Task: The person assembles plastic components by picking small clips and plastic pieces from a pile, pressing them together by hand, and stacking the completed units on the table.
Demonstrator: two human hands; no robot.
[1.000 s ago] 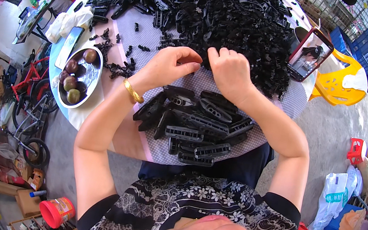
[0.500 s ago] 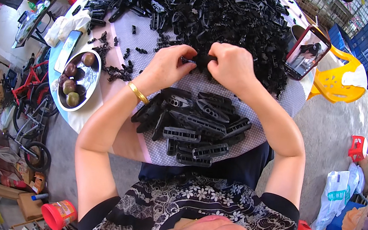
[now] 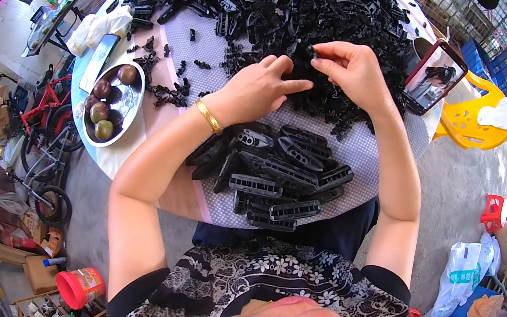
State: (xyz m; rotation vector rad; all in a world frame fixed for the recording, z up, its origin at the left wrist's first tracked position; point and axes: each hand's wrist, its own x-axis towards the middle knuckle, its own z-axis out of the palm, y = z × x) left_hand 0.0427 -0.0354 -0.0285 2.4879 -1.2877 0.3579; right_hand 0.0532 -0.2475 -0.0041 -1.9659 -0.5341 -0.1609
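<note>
Where the thumb and forefinger of the right hand (image 3: 356, 75) meet, above the near side of the heap of black parts (image 3: 290, 11), they pinch a small dark part (image 3: 314, 52) whose outline merges with the heap. The left hand (image 3: 256, 90), over the heap's near fringe, has its forefinger extended rightward and its thumb held apart; whether it holds anything cannot be told. A gold bangle (image 3: 209, 118) circles its wrist. Nearer the person than the heap, long black pieces (image 3: 274, 175) lie piled at mixed angles, the lowest just beside the curved edge of the round table (image 3: 101, 157). Between pile and heap runs a narrow strip of dotted cloth (image 3: 362, 162), partly covered by the left hand; on the heap's near right, it widens into a band reaching the table edge, partly crossed by the right forearm. To the heap's near left, small black bits (image 3: 166, 91) are strewn, with bare cloth between most of them and the heap. Farther out on that side, an oval bowl (image 3: 133, 96) of round fruits (image 3: 103, 129) stands close to the edge. Right of the heap, a propped phone (image 3: 435, 78) limits room beside the right hand; beyond it stands a yellow chair (image 3: 475, 117).
</note>
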